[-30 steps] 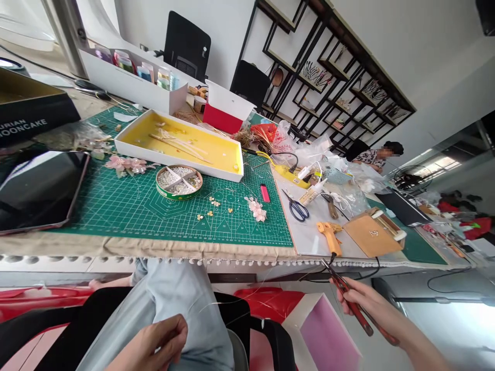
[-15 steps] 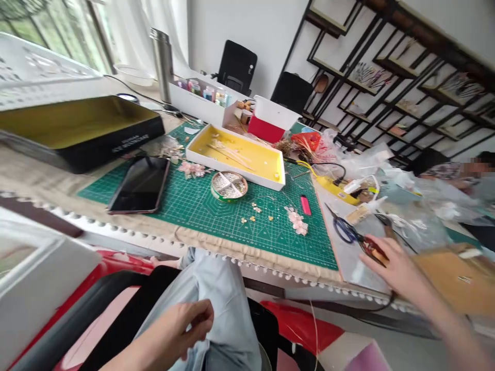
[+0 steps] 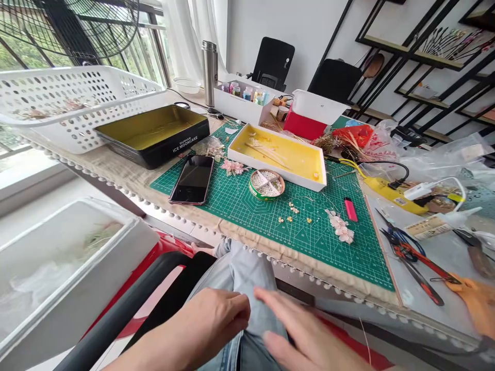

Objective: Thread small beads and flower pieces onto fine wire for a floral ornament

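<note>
our left hand [image 3: 209, 324] curls its fingers together above our lap, over light-blue denim jeans [image 3: 247, 273]; we cannot tell whether they pinch anything. our right hand [image 3: 305, 335] lies just beside it, fingers spread apart and empty, below a beige pompom-trimmed tablecloth [image 3: 270, 263] and green cutting mat [image 3: 232, 206].

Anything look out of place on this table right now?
The red-handled pliers lie across the blue-handled scissors on the right, so the two tools overlap untidily. The white basket also sits very near the edge of the table, and may overhang it, though this angle can't settle that.
</note>
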`<state>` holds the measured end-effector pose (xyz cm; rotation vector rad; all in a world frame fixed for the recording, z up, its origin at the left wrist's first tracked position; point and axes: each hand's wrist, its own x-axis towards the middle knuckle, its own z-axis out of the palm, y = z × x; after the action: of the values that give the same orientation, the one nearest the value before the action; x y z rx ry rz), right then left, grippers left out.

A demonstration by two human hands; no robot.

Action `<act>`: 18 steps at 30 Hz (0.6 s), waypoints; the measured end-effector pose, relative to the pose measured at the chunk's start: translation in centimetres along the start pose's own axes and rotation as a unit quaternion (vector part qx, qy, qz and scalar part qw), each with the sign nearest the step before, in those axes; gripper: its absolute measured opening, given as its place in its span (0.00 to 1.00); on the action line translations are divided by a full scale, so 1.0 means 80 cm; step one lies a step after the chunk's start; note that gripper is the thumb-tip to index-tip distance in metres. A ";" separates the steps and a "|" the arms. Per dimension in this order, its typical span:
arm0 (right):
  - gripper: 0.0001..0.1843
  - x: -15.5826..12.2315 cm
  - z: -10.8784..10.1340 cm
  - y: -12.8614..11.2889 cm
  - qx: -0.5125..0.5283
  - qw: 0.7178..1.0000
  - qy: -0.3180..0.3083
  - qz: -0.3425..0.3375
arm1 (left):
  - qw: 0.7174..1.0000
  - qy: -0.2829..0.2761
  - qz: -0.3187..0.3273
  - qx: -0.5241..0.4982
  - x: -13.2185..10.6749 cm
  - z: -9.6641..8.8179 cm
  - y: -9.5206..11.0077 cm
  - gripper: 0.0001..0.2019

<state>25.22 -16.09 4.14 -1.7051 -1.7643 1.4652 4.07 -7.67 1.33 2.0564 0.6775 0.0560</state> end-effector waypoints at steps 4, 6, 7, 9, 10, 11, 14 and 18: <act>0.23 0.048 0.062 0.021 0.359 0.923 -0.109 0.090 | 0.993 0.061 -0.027 0.094 -0.008 -0.019 -0.015 0.13; 0.24 0.053 0.060 0.033 0.417 0.886 -0.167 0.112 | 0.990 0.079 -0.044 0.107 -0.013 -0.035 -0.023 0.11; 0.24 0.052 0.055 0.036 0.413 0.883 -0.187 0.118 | 0.991 0.078 -0.045 0.098 -0.015 -0.043 -0.026 0.10; 0.24 0.051 0.042 0.038 0.387 0.884 -0.223 0.137 | 0.994 0.079 -0.043 0.066 -0.017 -0.057 -0.031 0.09; 0.23 0.051 0.036 0.038 0.376 0.884 -0.237 0.148 | 0.994 0.083 -0.045 0.047 -0.018 -0.062 -0.034 0.09; 0.23 0.051 0.030 0.038 0.368 0.883 -0.249 0.153 | 0.995 0.087 -0.051 0.026 -0.018 -0.066 -0.036 0.09; 0.22 0.057 0.017 0.041 0.351 0.873 -0.298 0.159 | 0.993 0.084 -0.077 -0.038 -0.020 -0.072 -0.045 0.11; 0.20 0.062 0.007 0.042 0.341 0.868 -0.330 0.145 | 0.989 0.084 -0.093 -0.073 -0.023 -0.081 -0.055 0.11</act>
<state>25.48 -12.78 -0.87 -1.1766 -0.9705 2.6338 -1.40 -1.77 1.82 1.8544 0.9390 0.1683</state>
